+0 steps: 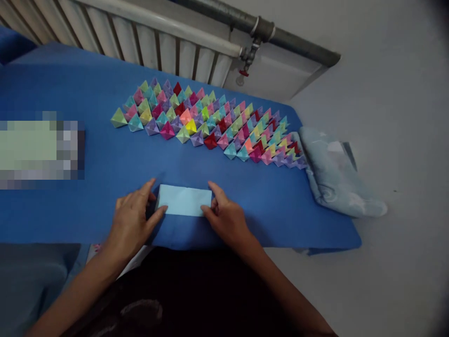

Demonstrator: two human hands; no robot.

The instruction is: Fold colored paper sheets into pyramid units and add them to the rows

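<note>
A light blue sheet of paper (184, 200), folded into a rectangle, lies flat on the blue cloth-covered table (87, 154) near its front edge. My left hand (135, 217) pinches the paper's left end between thumb and forefinger. My right hand (224, 215) pinches the right end the same way. Both hands rest on the cloth.
Beyond the paper, several rows of small coloured folded paper pyramids (210, 121) run diagonally across the table. A pale blue folded cloth (333, 175) hangs over the right table edge. A blurred patch (38, 150) covers the left. A radiator (147, 42) and pipe (280, 35) stand behind.
</note>
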